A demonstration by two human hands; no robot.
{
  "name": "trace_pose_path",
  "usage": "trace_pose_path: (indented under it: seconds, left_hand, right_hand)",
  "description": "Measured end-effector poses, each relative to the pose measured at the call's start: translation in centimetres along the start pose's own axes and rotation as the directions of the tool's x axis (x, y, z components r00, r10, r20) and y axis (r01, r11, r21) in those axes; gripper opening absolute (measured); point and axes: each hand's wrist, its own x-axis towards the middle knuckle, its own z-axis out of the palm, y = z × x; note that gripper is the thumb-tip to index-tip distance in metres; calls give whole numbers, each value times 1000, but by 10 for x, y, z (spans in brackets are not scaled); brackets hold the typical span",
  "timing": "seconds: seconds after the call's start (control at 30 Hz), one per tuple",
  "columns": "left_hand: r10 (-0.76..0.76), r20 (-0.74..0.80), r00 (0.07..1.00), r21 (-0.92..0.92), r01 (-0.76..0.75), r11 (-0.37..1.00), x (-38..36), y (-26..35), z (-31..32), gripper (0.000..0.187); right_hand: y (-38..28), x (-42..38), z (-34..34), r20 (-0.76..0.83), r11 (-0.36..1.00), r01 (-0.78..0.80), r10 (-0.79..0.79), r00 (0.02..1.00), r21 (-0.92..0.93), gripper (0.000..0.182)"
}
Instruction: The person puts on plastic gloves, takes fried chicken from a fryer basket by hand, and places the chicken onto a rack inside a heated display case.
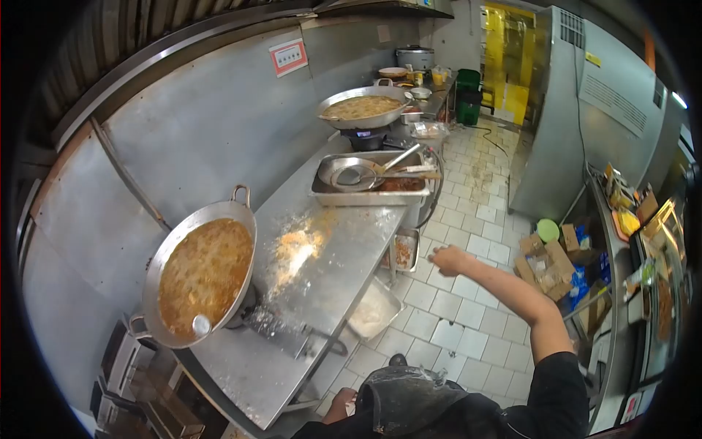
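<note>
My right hand (447,260) reaches forward over the tiled floor, right of the steel table. Its fingers look loosely apart with nothing visible in them. Low by the dark apron (409,399) is my left hand (341,404), its fingers curled and partly hidden. A small whitish bit shows at it, too small to name. Nearest on the left stands a large two-handled wok (155,293) of bubbling brown oil, with a round metal piece (201,325) in it. The steel table (351,249) carries scattered white and orange powder (298,249).
A steel tray (365,198) holds strainers (352,175) at the table's far end. Behind it, a second wok (363,108) of oil sits on a burner. Below are a pan of white powder (374,311) and a smaller tray (404,250). Cardboard boxes (548,267) lie right.
</note>
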Motion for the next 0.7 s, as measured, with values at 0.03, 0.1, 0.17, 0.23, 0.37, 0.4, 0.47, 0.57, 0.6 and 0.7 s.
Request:
trace_pose_path:
  seconds: [0.03,0.1,0.17,0.23,0.37,0.4,0.47,0.57,0.6,0.7]
  left_hand:
    - [61,-32,998,-25,-62,998,16,27,-3,24]
    - [183,-113,977,-100,-194,976,30,92,-9,22]
    - [282,-200,938,-187,-319,929,41,153,-12,20]
    - [336,-279,900,-209,-398,893,41,217,-13,20]
    - [482,-335,810,-196,-560,805,90,275,-12,24]
    - [480,-365,798,0,-516,857,94,286,-9,21]
    - [918,-167,360,880,-366,304,136,269,-11,18]
    - [592,-390,705,472,-400,786,145,289,37,19]
    - [506,-413,758,292,-416,861,154,301,53,23]
    - [439,-596,673,-199,-653,731,164,331,141,24]
  right_hand:
    - [39,19,1,-31,998,-67,67,997,-7,50]
    - [102,38,-23,-138,975,-150,174,975,165,49]
    - [151,78,-30,-252,948,-202,264,931,248,52]
    - [190,119,-41,-384,938,-241,324,865,250,50]
    - [239,232,-7,-718,976,-188,54,694,-109,38]
    - [250,252,-4,-671,986,-149,61,739,-75,36]
    - [270,281,-4,-641,995,-64,4,768,-71,34]
    - [313,287,-14,-619,988,75,-143,772,-134,31]
    - [333,298,-24,-608,983,114,-179,774,-143,31]
    - [381,333,-30,-545,960,267,-267,795,-81,35]
